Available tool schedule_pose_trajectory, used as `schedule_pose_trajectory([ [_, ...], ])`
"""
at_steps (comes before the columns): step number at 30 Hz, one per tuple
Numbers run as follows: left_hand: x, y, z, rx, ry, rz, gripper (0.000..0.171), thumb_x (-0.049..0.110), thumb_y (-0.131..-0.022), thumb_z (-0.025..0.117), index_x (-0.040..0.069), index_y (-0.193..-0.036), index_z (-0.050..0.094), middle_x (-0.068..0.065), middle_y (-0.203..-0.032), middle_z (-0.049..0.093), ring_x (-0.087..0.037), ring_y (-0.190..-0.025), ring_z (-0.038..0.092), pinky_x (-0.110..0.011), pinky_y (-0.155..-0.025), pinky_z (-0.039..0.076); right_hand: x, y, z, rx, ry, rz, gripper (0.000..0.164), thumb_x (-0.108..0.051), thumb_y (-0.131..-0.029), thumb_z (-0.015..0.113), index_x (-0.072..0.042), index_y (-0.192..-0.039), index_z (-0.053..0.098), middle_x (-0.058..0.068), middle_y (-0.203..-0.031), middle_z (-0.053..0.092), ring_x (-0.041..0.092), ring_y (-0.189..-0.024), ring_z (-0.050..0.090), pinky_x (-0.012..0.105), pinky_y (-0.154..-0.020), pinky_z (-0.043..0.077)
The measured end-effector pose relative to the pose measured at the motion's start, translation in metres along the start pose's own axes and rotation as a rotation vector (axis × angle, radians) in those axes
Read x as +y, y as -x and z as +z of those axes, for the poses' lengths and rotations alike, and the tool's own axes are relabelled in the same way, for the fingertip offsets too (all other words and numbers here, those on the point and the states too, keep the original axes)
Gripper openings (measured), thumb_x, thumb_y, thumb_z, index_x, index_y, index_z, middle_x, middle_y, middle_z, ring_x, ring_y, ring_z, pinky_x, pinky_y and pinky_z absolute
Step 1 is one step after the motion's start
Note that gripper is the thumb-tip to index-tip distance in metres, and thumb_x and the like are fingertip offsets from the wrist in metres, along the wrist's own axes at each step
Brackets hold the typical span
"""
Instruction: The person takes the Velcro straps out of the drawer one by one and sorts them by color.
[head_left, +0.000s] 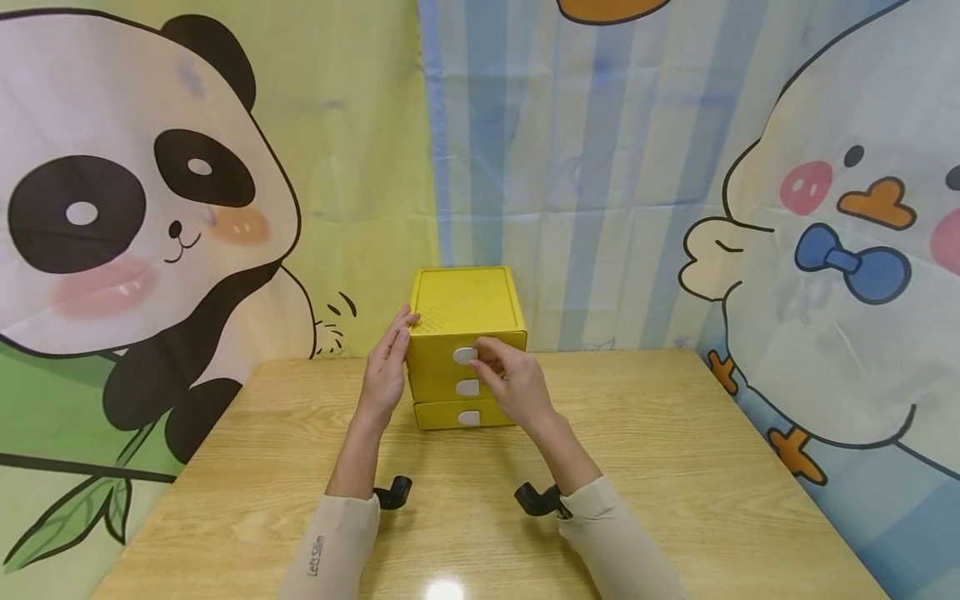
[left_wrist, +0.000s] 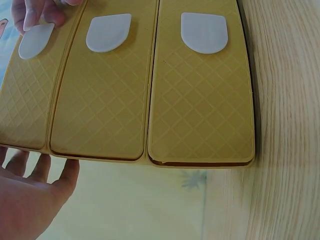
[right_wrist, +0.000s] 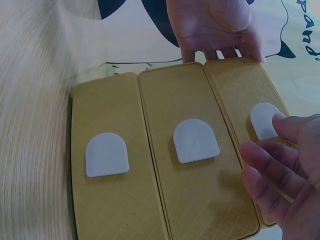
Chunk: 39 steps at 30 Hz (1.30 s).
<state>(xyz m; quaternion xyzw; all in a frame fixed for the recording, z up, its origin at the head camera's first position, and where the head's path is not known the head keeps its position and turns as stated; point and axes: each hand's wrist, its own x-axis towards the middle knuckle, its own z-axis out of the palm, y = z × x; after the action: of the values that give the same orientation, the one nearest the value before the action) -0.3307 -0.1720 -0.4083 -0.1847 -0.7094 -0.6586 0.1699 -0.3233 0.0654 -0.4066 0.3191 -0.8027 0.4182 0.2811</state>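
Note:
A yellow drawer box [head_left: 467, 354] with three stacked drawers stands on the table. Each drawer front has a white rounded handle, and the bottom drawer [head_left: 442, 416] sticks out slightly past the ones above. My left hand [head_left: 385, 375] rests against the box's left side, fingers extended, their tips near the top edge. In the left wrist view, those fingers [left_wrist: 68, 175] touch the side wall. My right hand [head_left: 517, 383] pinches the right edge of the top drawer's handle [head_left: 464, 356] with thumb and fingers. The right wrist view shows the thumb on that handle [right_wrist: 262, 120].
The wooden table [head_left: 660, 467] reaches back to a cloth backdrop [head_left: 517, 150] printed with a panda and a white bird. A black wrist mount [head_left: 395, 492] shows beside the left forearm, another [head_left: 537, 499] beside the right.

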Motion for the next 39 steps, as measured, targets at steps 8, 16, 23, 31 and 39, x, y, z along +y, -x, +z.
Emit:
schedule_pose_trajectory([
  [8,0.0,-0.001,0.0,-0.012,0.013,-0.01,0.052,0.048,-0.113,0.036,0.019,-0.152,0.052,0.012,-0.171,0.027,-0.008,-0.16,0.018,-0.042,-0.132,0.015,-0.004,-0.001,-0.002,0.01,0.033,-0.02,0.01,-0.018,-0.1,0.072,-0.011,-0.107,0.073,0.003,-0.086,0.077,0.008,-0.066,0.067,0.02,-0.061,0.056],
  [16,0.001,0.0,-0.002,-0.044,-0.003,-0.007,0.055,0.049,-0.113,0.03,0.019,-0.156,0.048,0.011,-0.173,0.024,-0.008,-0.16,0.014,-0.047,-0.133,0.009,-0.014,-0.002,-0.01,0.039,0.144,-0.103,0.008,-0.017,-0.098,0.075,-0.009,-0.096,0.078,0.001,-0.083,0.079,0.011,-0.065,0.07,0.022,-0.059,0.056],
  [23,0.001,0.0,-0.004,-0.077,0.001,-0.015,0.055,0.047,-0.114,0.03,0.017,-0.158,0.044,0.008,-0.174,0.02,-0.012,-0.162,0.01,-0.051,-0.132,0.004,-0.019,-0.001,-0.016,0.023,0.155,-0.137,0.006,-0.012,-0.095,0.077,-0.01,-0.089,0.078,0.001,-0.081,0.078,0.01,-0.064,0.069,0.022,-0.059,0.056],
  [31,0.001,0.0,-0.006,-0.091,0.016,-0.02,0.055,0.048,-0.114,0.033,0.018,-0.158,0.045,0.011,-0.174,0.021,-0.009,-0.161,0.011,-0.05,-0.132,0.006,-0.027,-0.001,-0.025,-0.034,0.121,-0.145,0.006,-0.012,-0.094,0.079,-0.009,-0.089,0.079,0.0,-0.073,0.075,0.006,-0.058,0.062,0.019,-0.055,0.051],
  [39,0.002,0.0,-0.006,-0.076,0.031,-0.027,0.052,0.044,-0.113,0.038,0.018,-0.157,0.047,0.012,-0.173,0.023,-0.01,-0.161,0.012,-0.05,-0.132,0.007,-0.035,-0.002,-0.034,-0.123,0.116,-0.127,0.005,-0.011,-0.093,0.079,-0.009,-0.088,0.08,-0.002,-0.071,0.073,0.001,-0.056,0.057,0.016,-0.053,0.048],
])
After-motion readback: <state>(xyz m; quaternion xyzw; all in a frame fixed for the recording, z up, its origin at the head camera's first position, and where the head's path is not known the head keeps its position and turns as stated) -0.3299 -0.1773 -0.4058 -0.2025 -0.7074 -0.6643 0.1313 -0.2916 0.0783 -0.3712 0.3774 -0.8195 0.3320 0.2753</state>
